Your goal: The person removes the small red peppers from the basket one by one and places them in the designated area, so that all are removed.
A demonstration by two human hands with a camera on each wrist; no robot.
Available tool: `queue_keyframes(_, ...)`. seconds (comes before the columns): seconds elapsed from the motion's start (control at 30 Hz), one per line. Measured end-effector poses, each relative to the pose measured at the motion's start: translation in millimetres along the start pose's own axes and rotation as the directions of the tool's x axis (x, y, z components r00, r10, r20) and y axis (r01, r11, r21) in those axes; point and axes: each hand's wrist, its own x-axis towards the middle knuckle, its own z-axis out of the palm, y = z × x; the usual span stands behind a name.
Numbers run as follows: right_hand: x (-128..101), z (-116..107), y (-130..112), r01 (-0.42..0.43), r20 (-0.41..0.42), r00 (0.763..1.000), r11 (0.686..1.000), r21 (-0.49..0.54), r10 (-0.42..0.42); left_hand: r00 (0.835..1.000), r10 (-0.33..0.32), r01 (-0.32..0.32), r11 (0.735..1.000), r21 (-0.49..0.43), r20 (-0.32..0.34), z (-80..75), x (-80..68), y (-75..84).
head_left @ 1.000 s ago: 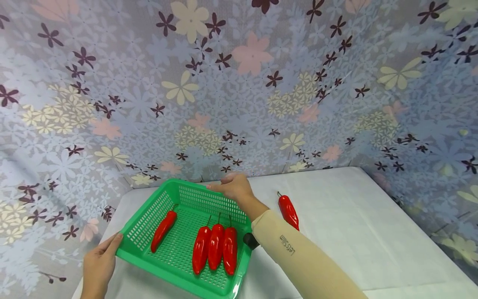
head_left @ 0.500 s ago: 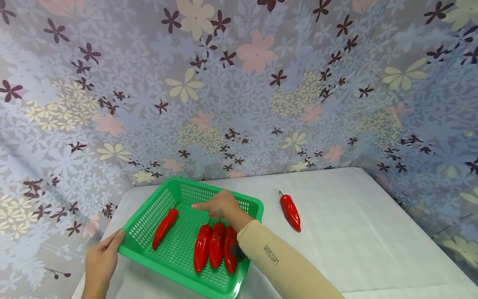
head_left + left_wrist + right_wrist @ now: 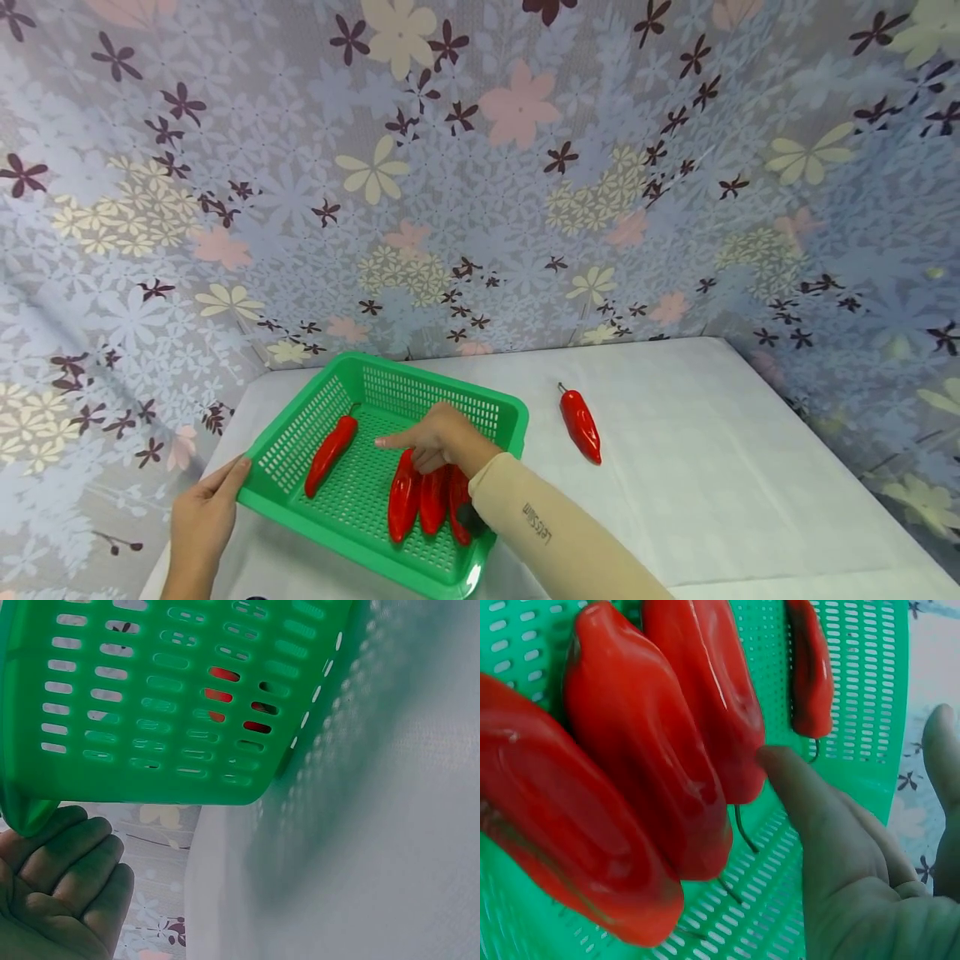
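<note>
A person's right hand [image 3: 442,437] dips into a green plastic basket [image 3: 341,537], having left its place at the far rim a second ago to come down over three peppers [image 3: 432,504] lying side by side. The left hand [image 3: 202,517] has stayed put, gripping the basket's left corner, thumb above the rim and fingers curled below. The right holds nothing: one digit points out straight while other fingers bend down toward the peppers. In the right wrist view a fingertip [image 3: 772,759] meets the outline of the nearest pepper (whether it actually touches, the angle does not tell).

The shift suggests that the work has passed from the basket itself to what lies inside it, though no pepper appears to have been lifted yet. The three red peppers rest on the basket's floor toward its right side, stems away from the person; the forearm sleeve [image 3: 562,533] and a dark object [image 3: 470,521] at the wrist partly hide the rightmost. A slimmer pepper [image 3: 330,457] lies near the left wall, and a loose pepper [image 3: 580,427] remains on the white-covered table [image 3: 675,467], outside the basket to the right.
</note>
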Motion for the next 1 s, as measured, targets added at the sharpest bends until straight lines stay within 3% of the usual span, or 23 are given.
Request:
queue_keyframes(0.3,0.5,5.7,-0.1,-0.018,0.144,0.989,0.995,-0.097,0.032,1.000,-0.003,0.003,1.000,0.016,-0.017,-1.2,1.1,0.1)
queue_keyframes(0.47,1.3,6.7,3.9,-0.022,0.172,0.984,0.986,-0.164,0.050,1.000,-0.012,0.012,1.000,0.012,-0.015,-0.2,0.6,1.1)
queue_keyframes(0.8,1.0,22.4,11.0,-0.013,0.038,0.999,0.958,-0.287,0.025,1.000,-0.009,0.009,1.000,0.000,-0.003,0.4,0.2,2.1)
queue_keyframes(1.0,-2.3,36.8,17.0,0.040,-0.054,0.996,0.903,-0.427,-0.070,1.000,-0.008,0.008,1.000,-0.003,-0.006,2.7,-0.6,1.7)
